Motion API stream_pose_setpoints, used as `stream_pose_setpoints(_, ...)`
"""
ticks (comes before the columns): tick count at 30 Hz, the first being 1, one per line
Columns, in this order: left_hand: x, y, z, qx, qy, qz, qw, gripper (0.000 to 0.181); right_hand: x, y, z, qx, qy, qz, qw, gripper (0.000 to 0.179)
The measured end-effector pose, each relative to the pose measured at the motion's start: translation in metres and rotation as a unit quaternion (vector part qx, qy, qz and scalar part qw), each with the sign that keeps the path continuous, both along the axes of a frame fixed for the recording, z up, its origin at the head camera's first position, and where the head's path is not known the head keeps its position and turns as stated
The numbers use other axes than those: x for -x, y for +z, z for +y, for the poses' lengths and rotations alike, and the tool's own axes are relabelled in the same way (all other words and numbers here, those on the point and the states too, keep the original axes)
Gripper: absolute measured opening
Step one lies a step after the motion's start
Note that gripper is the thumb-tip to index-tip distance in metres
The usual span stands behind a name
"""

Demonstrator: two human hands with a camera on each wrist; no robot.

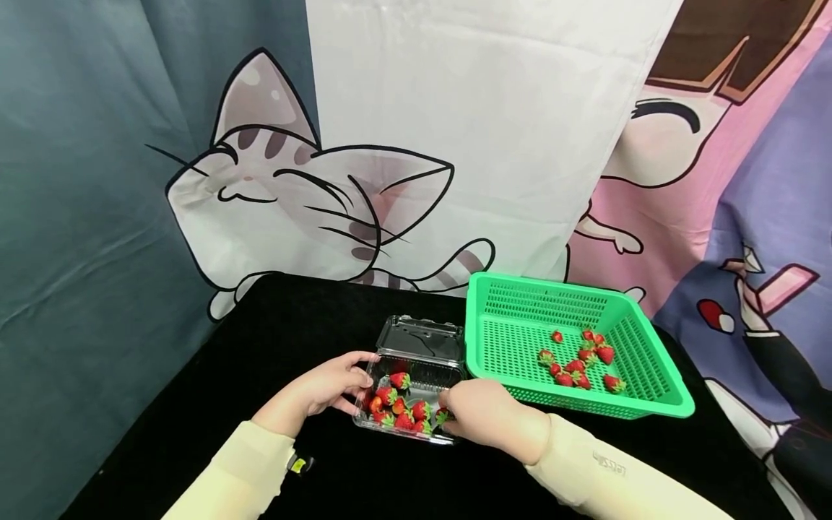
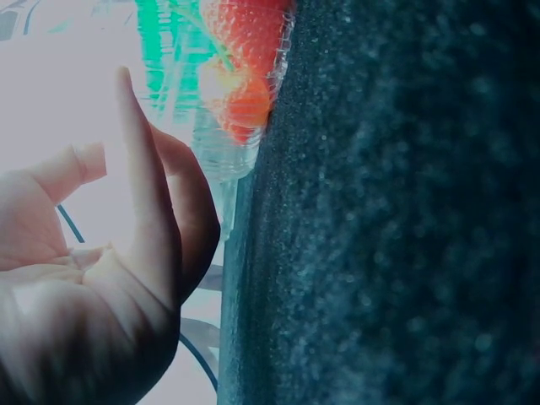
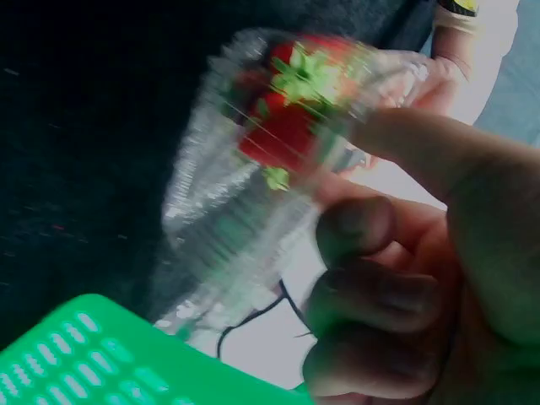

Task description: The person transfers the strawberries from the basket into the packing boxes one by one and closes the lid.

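A clear plastic clamshell box (image 1: 448,375) lies with its lid folded back, several strawberries (image 1: 404,420) piled in its left and front part. My left hand (image 1: 331,383) holds the box's left end, thumb at the back corner and fingers spread along the side wall. In the left wrist view one finger (image 2: 139,160) stands straight, close to the box wall. My right hand (image 1: 484,415) reaches over the right end of the box, thumb and index finger pinching a strawberry (image 1: 443,416). Its other fingers (image 3: 371,295) are curled in the blurred right wrist view.
A green plastic basket (image 1: 656,361) stands right of the box, close beside it, with several loose strawberries (image 1: 575,367) on its floor. Black cloth (image 1: 292,318) covers the table. Behind it hangs a curtain (image 1: 416,87) printed with cartoon figures.
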State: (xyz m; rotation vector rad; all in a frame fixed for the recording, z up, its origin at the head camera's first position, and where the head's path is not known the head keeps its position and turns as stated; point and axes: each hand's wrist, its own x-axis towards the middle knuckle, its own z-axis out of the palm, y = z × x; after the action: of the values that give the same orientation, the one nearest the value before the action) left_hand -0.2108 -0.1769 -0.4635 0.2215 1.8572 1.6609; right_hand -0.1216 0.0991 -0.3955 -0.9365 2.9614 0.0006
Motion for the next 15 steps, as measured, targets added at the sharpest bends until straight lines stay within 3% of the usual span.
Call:
stream_pose_setpoints(5, -0.001, 0.001, -0.001, -0.002, -0.002, -0.001, 1.0, 0.057, 0.006, 0.002, -0.009, -0.016, 0.012, -0.046, 0.9988, 0.029)
stream_pose_setpoints(10, -0.002, 0.003, 0.0, 0.001, -0.002, 0.002, 1.0, 0.055, 0.01, -0.002, -0.014, -0.013, 0.027, -0.055, 0.998, 0.041)
stream_pose_setpoints(15, -0.002, 0.005, -0.002, 0.003, -0.003, 0.005, 1.0, 0.056, 0.011, -0.005, -0.017, -0.009, 0.017, -0.054, 0.9983, 0.046)
